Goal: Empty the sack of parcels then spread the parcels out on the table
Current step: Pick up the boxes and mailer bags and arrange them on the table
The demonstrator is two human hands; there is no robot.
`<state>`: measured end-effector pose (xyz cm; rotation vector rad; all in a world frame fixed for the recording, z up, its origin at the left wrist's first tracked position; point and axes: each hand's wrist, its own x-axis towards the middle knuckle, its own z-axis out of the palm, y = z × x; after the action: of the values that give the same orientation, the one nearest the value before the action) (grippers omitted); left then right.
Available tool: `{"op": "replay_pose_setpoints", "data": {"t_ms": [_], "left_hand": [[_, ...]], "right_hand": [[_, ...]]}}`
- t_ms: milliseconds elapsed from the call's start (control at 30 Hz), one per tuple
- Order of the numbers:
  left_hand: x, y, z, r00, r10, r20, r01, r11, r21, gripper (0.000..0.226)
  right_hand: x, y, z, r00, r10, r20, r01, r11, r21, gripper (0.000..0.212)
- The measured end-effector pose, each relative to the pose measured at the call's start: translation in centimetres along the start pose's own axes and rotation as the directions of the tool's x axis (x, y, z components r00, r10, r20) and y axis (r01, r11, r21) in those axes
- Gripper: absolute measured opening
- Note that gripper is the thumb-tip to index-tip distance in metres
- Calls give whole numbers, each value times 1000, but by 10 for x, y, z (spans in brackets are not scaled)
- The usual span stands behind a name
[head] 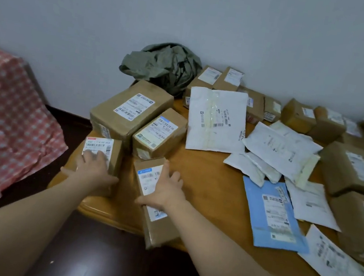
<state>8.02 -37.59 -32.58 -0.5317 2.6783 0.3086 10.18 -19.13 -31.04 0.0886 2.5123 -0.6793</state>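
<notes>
Resting our hands: both lie on brown boxes at the near left corner of the wooden worktop.
Left hand: we press it flat on top of a small labelled box, fingers spread wide over the label, gripping nothing.
Right hand: we lay it palm down along the right side of a long narrow box, fingers open and thumb across the label; whether it grips or only rests we cannot tell.
Long narrow box: its near end sticks out past the worktop's near edge.
Boxes just beyond: a large box and a medium box sit side by side, touching, just far of our hands.
Sack: we see it crumpled and grey-green at the far edge against the wall, slack, beside the large box.
White mailer: it lies flat near the middle, its far edge overlapping small boxes.
Blue mailer: it lies flat on the near right, with white pouches around it, some overlapping.
Far row: several small brown boxes line the far edge toward the right.
Right side: larger brown boxes crowd the edge, blurred.
Off the worktop: a red checked cloth covers something on the left, well apart from the parcels.
</notes>
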Motion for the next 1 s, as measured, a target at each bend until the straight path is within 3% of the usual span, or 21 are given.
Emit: {"op": "replay_pose_setpoints", "data": {"t_ms": [100, 200, 300, 433, 533, 733, 900, 1000], "left_hand": [[-1, 2, -11, 999, 39, 32, -39, 999, -18, 85], [15, -2, -27, 998, 54, -29, -55, 997, -56, 73], [24, 9, -39, 987, 122, -103, -134, 984, -120, 56], [28, 50, -45, 895, 338, -289, -375, 924, -81, 40], [20, 100, -39, 804, 504, -315, -545, 837, -51, 36], [-4, 196, 0, 658, 740, -139, -745, 667, 22, 36], [-21, 262, 43, 630, 762, 151, -768, 640, -25, 40], [-26, 289, 65, 604, 770, 206, -782, 622, -31, 41]], "right_hand": [[6, -28, 15, 997, 21, -80, -15, 997, 71, 124], [16, -55, 25, 986, 62, -153, -33, 983, 180, 113], [22, -57, 24, 975, 94, -203, -58, 982, 178, 99], [20, -20, -5, 934, 196, -299, -152, 974, 166, 81], [10, 35, -35, 887, 305, -347, -250, 949, 195, 65], [-3, 168, -73, 803, 486, -345, -424, 872, 243, 48], [1, 264, -85, 743, 619, -254, -608, 783, 130, 52], [4, 277, -81, 771, 602, -209, -609, 793, 36, 48]]}}
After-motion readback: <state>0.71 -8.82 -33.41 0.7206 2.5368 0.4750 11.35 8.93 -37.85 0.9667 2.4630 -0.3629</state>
